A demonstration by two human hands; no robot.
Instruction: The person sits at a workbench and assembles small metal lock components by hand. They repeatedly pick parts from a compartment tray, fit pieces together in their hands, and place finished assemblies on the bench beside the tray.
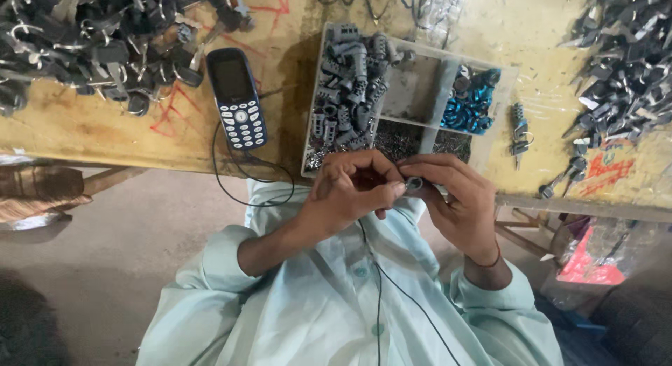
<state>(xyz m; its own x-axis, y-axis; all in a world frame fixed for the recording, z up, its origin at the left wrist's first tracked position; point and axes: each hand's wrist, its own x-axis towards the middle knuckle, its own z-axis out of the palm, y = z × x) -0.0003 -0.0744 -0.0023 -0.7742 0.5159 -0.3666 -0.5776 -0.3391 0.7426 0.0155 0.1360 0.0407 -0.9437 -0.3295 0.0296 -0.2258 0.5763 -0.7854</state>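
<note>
yellow worn workbench (pixel 105 128) lies ahead; my left hand (pixel 350 191) and right hand (pixel 458 201) pinch a small grey metal ring piece (pixel 413 184) between them, just short of the compartmented plastic tray (pixel 483 145).

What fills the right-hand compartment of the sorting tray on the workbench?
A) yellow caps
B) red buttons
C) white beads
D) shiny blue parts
D: the tray holds shiny blue parts in its right-hand compartment, while grey parts fill the left one.

Pale green shirt (pixel 329 303), rolled sleeves, red wrist thread (pixel 490 259)
</note>
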